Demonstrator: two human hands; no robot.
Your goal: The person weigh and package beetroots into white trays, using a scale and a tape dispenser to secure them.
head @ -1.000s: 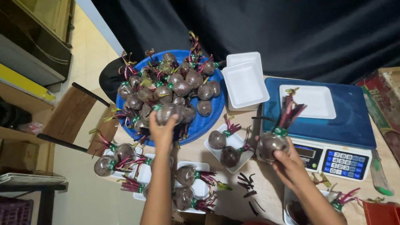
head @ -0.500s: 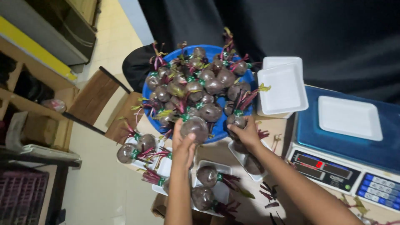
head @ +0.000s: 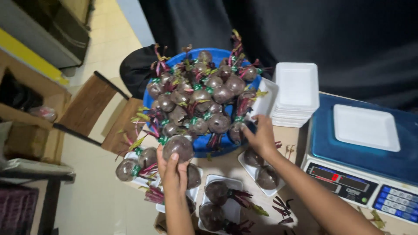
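My left hand (head: 172,169) grips a round dark-purple beetroot (head: 177,147) at the near rim of a blue basin (head: 204,148) heaped with several beetroots with red stems. My right hand (head: 262,135) reaches into the basin's right side, fingers closing around a beetroot (head: 237,130) next to a tilted white foam tray (head: 263,101). Below my hands lie white foam trays (head: 230,209), each holding beetroots.
A stack of empty white foam trays (head: 296,93) stands right of the basin. A blue digital scale (head: 361,150) with one white tray (head: 365,127) on it sits at the right. A wooden chair (head: 93,111) stands at the left, with shelving (head: 26,100) beyond it.
The view has shifted left. My right hand left the scale side, where it held a beetroot, and reached to the basin. My left hand lifted a beetroot from the pile toward me.
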